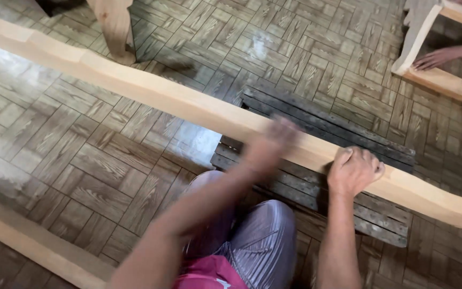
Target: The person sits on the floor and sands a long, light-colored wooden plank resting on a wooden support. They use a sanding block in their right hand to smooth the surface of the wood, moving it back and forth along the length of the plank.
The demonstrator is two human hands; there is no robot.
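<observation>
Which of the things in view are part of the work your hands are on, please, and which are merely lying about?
In hand:
- long pale wooden beam, gripped by the right hand
- left hand, blurred, on the beam's top
- dark slatted pallet beneath the beam

Lying about:
- second pale plank at lower left
- wooden leg at top
- pale wooden frame at upper right, touched by another person's hand

The left hand (274,140) at centre frame is motion-blurred, its fingers indistinct. The long wooden beam (151,92) runs off both side edges, ends unseen.
</observation>
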